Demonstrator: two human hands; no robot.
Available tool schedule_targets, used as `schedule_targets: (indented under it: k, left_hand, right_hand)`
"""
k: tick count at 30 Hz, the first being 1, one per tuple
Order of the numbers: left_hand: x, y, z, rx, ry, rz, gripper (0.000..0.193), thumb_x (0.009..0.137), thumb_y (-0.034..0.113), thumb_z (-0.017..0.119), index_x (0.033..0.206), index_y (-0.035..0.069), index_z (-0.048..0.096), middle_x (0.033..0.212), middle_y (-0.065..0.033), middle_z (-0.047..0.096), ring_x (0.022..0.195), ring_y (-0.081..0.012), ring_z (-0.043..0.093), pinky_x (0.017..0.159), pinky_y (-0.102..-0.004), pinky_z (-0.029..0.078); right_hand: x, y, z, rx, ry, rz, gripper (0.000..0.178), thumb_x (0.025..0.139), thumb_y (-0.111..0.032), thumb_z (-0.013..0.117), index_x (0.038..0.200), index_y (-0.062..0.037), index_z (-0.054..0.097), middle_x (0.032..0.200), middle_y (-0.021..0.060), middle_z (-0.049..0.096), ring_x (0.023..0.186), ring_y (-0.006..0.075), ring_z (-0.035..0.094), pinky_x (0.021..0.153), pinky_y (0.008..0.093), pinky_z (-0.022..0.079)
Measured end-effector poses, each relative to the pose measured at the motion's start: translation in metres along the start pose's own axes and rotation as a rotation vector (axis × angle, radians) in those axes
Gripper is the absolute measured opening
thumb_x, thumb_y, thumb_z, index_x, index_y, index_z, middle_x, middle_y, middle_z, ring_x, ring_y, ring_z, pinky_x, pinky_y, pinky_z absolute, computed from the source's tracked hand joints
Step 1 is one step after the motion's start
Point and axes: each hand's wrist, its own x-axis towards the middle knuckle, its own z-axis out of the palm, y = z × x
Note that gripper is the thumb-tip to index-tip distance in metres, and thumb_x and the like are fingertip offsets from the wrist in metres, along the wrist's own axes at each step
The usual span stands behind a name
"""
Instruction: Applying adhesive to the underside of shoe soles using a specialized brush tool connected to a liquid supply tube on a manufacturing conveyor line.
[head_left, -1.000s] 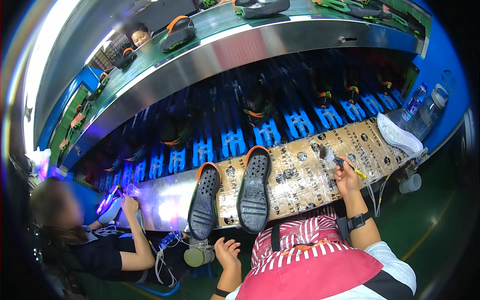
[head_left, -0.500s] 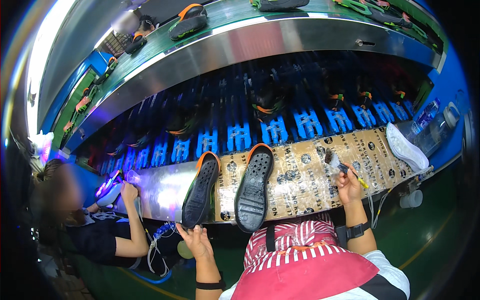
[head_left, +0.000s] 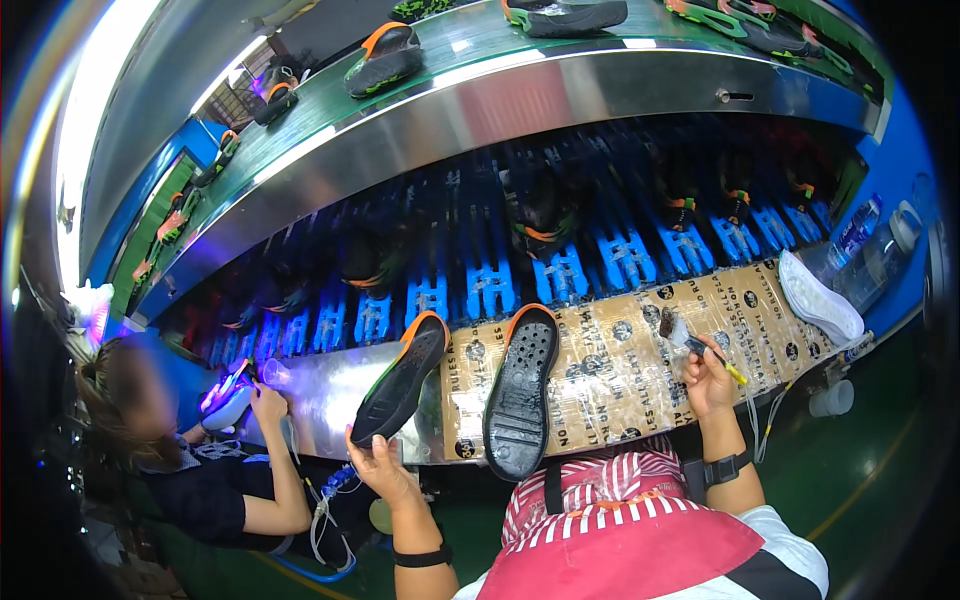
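My left hand [head_left: 385, 468] pinches the near end of a black shoe sole [head_left: 395, 388] with an orange heel rim and green side. That sole is tilted and turned aside. Beside it a second black sole [head_left: 520, 400], also orange-rimmed, lies on the cardboard-covered bench with its near end past the edge. It has small holes at the far end and grooves toward me; neither hand touches it. In my right hand [head_left: 708, 383] is a brush [head_left: 682, 332] with pale, dark-tipped bristles and a yellow handle end, held over the cardboard at the right.
Behind the bench [head_left: 620, 350] runs a rack of blue supports [head_left: 560, 278] carrying shoe parts. A green conveyor [head_left: 460, 60] with more soles passes above. At right are a white sole [head_left: 820, 298] and bottles [head_left: 860, 235]. A co-worker [head_left: 215, 490] works at left with a lit shoe part.
My left hand has taken hold of the left sole and tilted it, its near end swinging left. My right hand still holds the brush. The view has shifted slightly.
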Motion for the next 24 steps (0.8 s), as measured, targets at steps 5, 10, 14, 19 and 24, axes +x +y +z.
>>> schedule_targets:
  k: [5, 10, 14, 19, 24]
  left_hand:
    - [0.020, 0.056, 0.006, -0.047, -0.004, 0.269, 0.049, 0.078, 0.006, 0.049, 0.126, 0.004, 0.039, 0.112, -0.0128, 0.049, 0.096, -0.0207, 0.054, 0.081, -0.0325, 0.047]
    - [0.040, 0.131, -0.004, -0.175, 0.086, 0.508, 0.050, 0.084, 0.029, 0.049, 0.126, 0.003, 0.039, 0.119, -0.0161, 0.046, 0.106, -0.0274, 0.051, 0.087, -0.0394, 0.046]
    - [0.060, 0.195, 0.017, -0.378, 0.194, 0.692, 0.048, 0.085, 0.030, 0.049, 0.124, 0.001, 0.044, 0.122, -0.0179, 0.045, 0.111, -0.0286, 0.046, 0.098, -0.0408, 0.036]
    - [0.175, 0.225, 0.058, -0.463, 0.191, 0.693, 0.050, 0.080, 0.028, 0.059, 0.119, 0.001, 0.045, 0.120, -0.0184, 0.045, 0.110, -0.0306, 0.046, 0.098, -0.0441, 0.036]
    - [0.325, 0.213, 0.101, -0.204, 0.286, 0.422, 0.074, 0.079, 0.033, 0.066, 0.133, 0.002, 0.027, 0.121, -0.0157, 0.046, 0.109, -0.0312, 0.049, 0.088, -0.0430, 0.042]
  right_hand:
    - [0.000, 0.002, 0.002, -0.001, 0.009, 0.019, 0.033, 0.083, -0.014, 0.058, 0.113, -0.0035, 0.047, 0.080, 0.0078, 0.055, 0.063, 0.0133, 0.048, 0.054, 0.0237, 0.038]
    - [0.002, 0.002, 0.004, -0.001, 0.009, 0.034, 0.028, 0.086, -0.015, 0.054, 0.113, -0.0059, 0.048, 0.080, 0.0080, 0.055, 0.061, 0.0124, 0.047, 0.052, 0.0234, 0.037]
    - [0.003, 0.001, 0.007, -0.031, 0.013, 0.038, 0.028, 0.086, -0.015, 0.053, 0.112, -0.0060, 0.048, 0.079, 0.0077, 0.054, 0.061, 0.0125, 0.047, 0.052, 0.0233, 0.037]
    - [0.001, -0.004, 0.005, -0.013, 0.044, 0.053, 0.032, 0.083, -0.014, 0.058, 0.111, -0.0033, 0.047, 0.078, 0.0073, 0.054, 0.062, 0.0136, 0.048, 0.053, 0.0247, 0.038]
    - [-0.001, -0.005, 0.017, -0.029, 0.041, 0.053, 0.032, 0.082, -0.013, 0.058, 0.111, -0.0033, 0.048, 0.078, 0.0069, 0.055, 0.062, 0.0136, 0.049, 0.053, 0.0247, 0.039]
